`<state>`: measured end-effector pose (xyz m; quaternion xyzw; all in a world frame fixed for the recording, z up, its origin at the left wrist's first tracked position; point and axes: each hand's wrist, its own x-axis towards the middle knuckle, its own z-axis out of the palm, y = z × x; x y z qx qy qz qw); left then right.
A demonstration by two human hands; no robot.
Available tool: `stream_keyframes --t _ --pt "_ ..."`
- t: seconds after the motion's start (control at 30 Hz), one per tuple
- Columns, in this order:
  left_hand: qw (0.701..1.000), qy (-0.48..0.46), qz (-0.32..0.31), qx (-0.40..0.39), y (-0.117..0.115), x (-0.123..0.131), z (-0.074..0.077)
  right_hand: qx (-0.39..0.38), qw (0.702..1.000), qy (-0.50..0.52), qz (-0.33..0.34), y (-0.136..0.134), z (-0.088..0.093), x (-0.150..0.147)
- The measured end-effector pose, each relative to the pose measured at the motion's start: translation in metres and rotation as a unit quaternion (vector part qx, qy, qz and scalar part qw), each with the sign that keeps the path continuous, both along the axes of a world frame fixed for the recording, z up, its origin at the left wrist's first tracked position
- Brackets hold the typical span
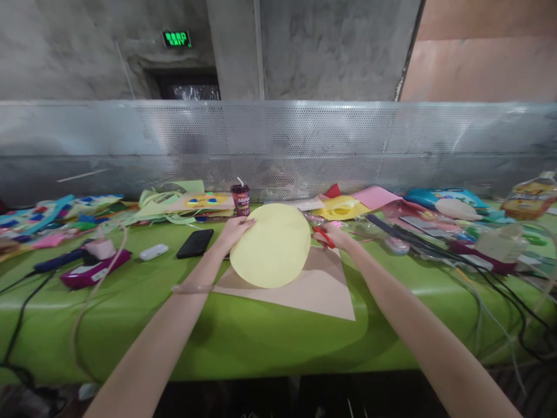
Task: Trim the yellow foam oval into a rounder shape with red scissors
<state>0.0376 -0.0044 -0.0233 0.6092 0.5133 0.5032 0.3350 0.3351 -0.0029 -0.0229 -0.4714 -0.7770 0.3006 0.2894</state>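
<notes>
A round sheet of pale yellow paper point(270, 246) is held up in front of me, tilted toward my face. My left hand point(236, 230) pinches its upper left edge. At the other side my right hand point(334, 235) grips red-handled scissors point(323, 237) close to the circle's right edge; the blades are hard to make out. Under the circle lies a beige sheet of paper point(322, 290) on the green tabletop, its top part hidden behind the yellow round.
A dark drink cup point(241, 199) with a straw stands behind the circle. Left are a black phone point(195, 243), a white case point(154, 252) and a purple power strip point(94, 269). Coloured paper scraps point(169, 203) line the back. Black cables point(452, 252) trail at right near a bottle point(530, 196).
</notes>
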Motion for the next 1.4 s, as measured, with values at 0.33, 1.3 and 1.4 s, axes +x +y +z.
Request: stream_keyframes --t 0.33,1.3,1.4 --pt "1.0 0.0 0.002 0.003 -0.0017 0.0005 0.0007 0.033 0.999 -0.038 -0.009 -0.0029 0.0033 -0.0003" --pt "0.999 -0.041 0.034 0.013 -0.0033 -0.0005 0.0027 0.049 0.998 -0.015 -0.023 -0.0061 0.0053 0.0004" --pt "0.999 -0.04 0.028 0.016 -0.0007 -0.0007 0.0 0.042 0.998 -0.03 -0.03 -0.0052 0.0028 -0.0011"
